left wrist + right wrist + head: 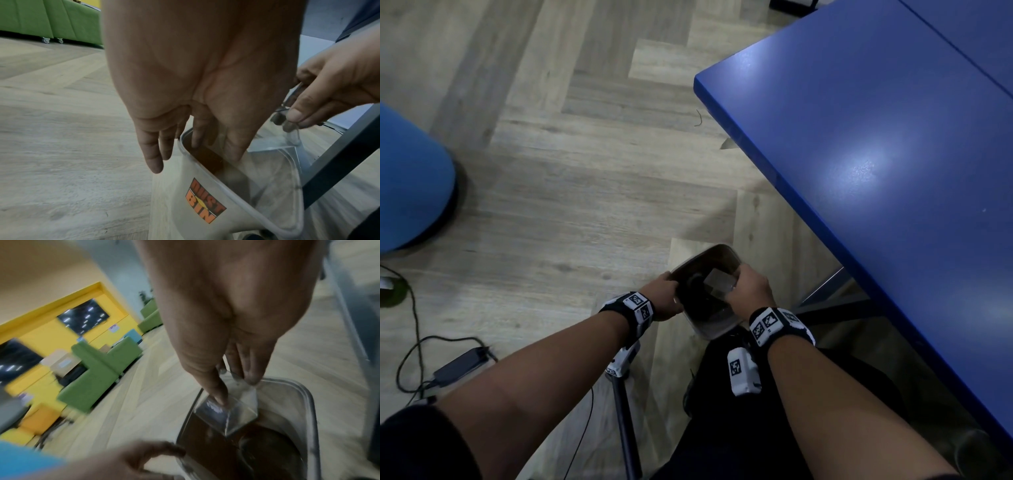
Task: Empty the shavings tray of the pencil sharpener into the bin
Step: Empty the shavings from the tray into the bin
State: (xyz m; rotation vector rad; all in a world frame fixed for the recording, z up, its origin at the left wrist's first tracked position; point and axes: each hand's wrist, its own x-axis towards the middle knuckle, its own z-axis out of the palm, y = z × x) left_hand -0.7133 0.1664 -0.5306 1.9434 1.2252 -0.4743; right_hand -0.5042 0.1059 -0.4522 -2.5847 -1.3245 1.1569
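Tipping looks under way: right hand pinches the clear shavings tray over the bin, left hand grips its rim; returning the tray remains.

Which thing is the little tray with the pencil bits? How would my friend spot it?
Look beside the big blue table, down on the wooden floor, for the clear bin with an orange "DUST BIN" sticker. Over its open top, the right hand pinches the shavings tray: a small see-through box, tipped downward, far smaller than the bin.
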